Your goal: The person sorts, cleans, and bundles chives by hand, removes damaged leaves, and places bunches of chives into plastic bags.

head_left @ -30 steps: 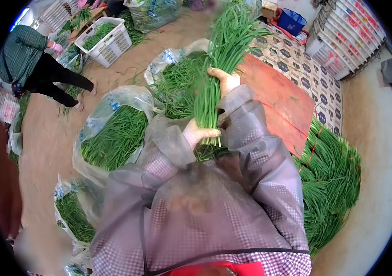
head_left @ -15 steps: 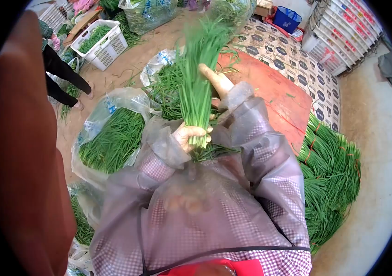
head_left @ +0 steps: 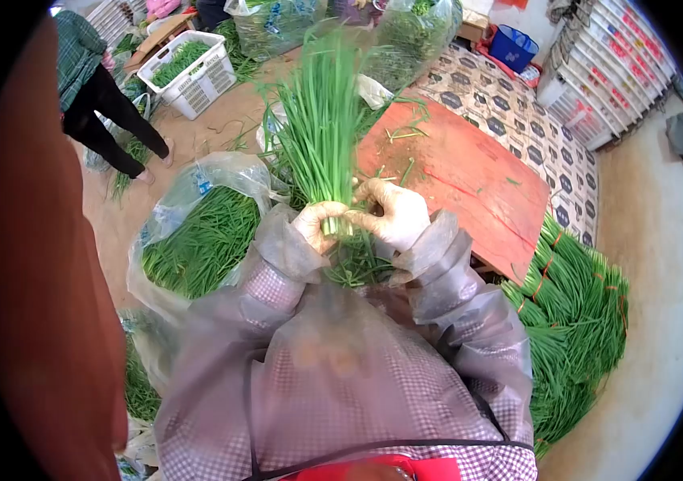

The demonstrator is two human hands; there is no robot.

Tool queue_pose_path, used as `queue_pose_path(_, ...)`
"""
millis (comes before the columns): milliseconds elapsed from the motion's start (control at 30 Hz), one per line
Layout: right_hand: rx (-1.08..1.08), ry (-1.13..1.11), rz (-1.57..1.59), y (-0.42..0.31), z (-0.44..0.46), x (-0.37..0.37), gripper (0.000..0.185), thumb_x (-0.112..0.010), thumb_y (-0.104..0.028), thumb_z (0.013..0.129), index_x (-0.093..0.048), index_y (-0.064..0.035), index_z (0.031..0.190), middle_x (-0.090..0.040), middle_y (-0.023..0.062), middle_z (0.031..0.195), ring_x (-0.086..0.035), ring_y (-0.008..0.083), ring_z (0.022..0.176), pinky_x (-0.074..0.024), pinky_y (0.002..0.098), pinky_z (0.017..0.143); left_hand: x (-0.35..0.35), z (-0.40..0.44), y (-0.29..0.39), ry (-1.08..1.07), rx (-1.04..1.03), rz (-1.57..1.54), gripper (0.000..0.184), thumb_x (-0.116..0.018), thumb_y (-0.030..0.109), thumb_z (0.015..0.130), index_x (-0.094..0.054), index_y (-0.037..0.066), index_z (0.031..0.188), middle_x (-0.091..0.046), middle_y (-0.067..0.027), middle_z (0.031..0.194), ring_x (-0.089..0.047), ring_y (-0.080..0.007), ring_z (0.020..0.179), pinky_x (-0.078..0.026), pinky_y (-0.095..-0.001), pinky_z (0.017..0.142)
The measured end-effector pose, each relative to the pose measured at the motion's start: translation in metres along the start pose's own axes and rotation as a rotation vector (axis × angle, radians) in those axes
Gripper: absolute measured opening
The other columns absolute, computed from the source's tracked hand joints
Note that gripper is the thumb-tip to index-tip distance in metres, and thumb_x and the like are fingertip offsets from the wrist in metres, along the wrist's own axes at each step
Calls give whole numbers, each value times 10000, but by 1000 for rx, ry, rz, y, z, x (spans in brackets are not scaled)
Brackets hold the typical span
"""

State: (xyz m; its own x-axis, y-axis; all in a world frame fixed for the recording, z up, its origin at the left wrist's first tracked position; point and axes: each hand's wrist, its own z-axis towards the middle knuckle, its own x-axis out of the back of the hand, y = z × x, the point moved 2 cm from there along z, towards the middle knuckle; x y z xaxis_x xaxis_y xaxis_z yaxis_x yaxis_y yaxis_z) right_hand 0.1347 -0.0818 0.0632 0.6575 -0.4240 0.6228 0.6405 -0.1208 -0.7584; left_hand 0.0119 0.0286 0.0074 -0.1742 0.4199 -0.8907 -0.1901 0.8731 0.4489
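A bunch of green chives (head_left: pixel 319 132) stands upright in front of me, its leaf tips blurred at the top. My left hand (head_left: pixel 315 224) is wrapped round it close to the pale cut stem ends. At the lower right side of the bunch is my right hand (head_left: pixel 396 210), its fingers curled and thumb and forefinger reaching the stems. Whatever lies between those fingertips is hidden. Loose chives (head_left: pixel 353 260) lie below the hands, over my lap. Both forearms wear translucent sleeves.
A red board (head_left: pixel 470 172) with leaf scraps lies to the right, beside piled, banded chives (head_left: pixel 574 321). An open plastic bag of chives (head_left: pixel 201 240) sits at left. Farther back are a white crate (head_left: pixel 197 84), a standing person (head_left: pixel 105 100), a blue basket (head_left: pixel 512 48) and stacked white crates (head_left: pixel 606 68).
My right hand has come down from the leaves to the stem ends. The bunch now leans slightly left, still in my left hand. The view has shifted, showing more of the standing person.
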Motion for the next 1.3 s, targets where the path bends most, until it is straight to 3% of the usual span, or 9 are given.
queue_pose_path(167, 132, 68, -14, -5, -2, -9, 233, -721, -220, 766, -632, -69, 920, -631, 105, 711, -646, 223, 648, -503, 338, 590, 2, -10, 1, 37, 165, -141, 360, -551, 41, 862, -507, -12, 1215, -644, -152, 1024, -655, -237, 903, -545, -370, 828)
queue_pose_path(267, 325, 127, -268, -4, 5, -12, 175, -694, -188, 784, -617, -63, 881, -641, 113, 724, -657, 240, 657, -505, 351, 577, 31, 0, -2, 61, 98, 10, 511, -542, -23, 842, -396, -42, 1331, -565, -187, 1207, -578, -289, 1103, -485, -432, 955)
queue_pose_path(367, 304, 7, -462, -4, 7, -16, 67, -638, -105, 815, -607, -50, 838, -642, 113, 719, -655, 252, 643, -502, 360, 561, 46, 0, -2, 98, 107, 100, 434, -596, -47, 798, -499, -31, 1221, -617, -157, 1089, -634, -285, 945, -532, -417, 848)
queue_pose_path(500, 38, 272, 411, 7, 17, 0, 95, -584, -43, 854, -613, -16, 941, -583, 58, 684, -524, 80, 626, -447, 251, 592, 27, -2, 1, 108, 53, 118, 389, -628, -53, 767, -542, -24, 1146, -637, -125, 969, -620, -241, 774, -531, -358, 714)
queue_pose_path(567, 72, 333, 606, 20, 28, 4, 233, -614, -121, 825, -611, -66, 1051, -555, 78, 628, -570, 173, 579, -469, 310, 571, 25, -1, 0, 165, 52, 184, 395, -648, -52, 743, -545, -25, 1124, -635, -105, 916, -568, -200, 694, -480, -299, 627)
queue_pose_path(767, 282, 307, -73, 25, 71, 2, 201, -645, -144, 851, -670, -51, 1028, -563, -1, 616, -502, 80, 545, -437, 238, 544, 26, -4, -8, 89, 97, 209, 439, -641, -4, 739, -512, -7, 1158, -579, -70, 890, -537, -168, 684, -440, -289, 607)
queue_pose_path(833, -146, 243, 675, 23, 80, 20, 128, -638, -183, 862, -682, -65, 885, -648, 49, 691, -559, 120, 557, -455, 266, 528, 23, -1, -8, 7, 105, 149, 464, -631, 0, 742, -496, 4, 1186, -556, -61, 891, -521, -158, 672, -428, -287, 605)
queue_pose_path(900, -62, 501, 984, 23, 83, 41, 110, -625, -140, 877, -675, -42, 880, -618, -3, 668, -504, 64, 532, -400, 218, 487, 19, -5, -8, -71, 116, -4, 493, -637, 5, 732, -499, 2, 1206, -566, -65, 900, -513, -149, 661, -413, -282, 597)
queue_pose_path(1300, -140, 135, 812, 37, 36, 6, 245, -564, -231, 932, -624, -27, 1054, -642, 14, 820, -498, 52, 555, -424, 197, 512, 19, -6, 0, -171, 97, -319, 613, -572, -27, 755, -411, 39, 1343, -507, -51, 883, -502, -135, 650, -402, -281, 624)
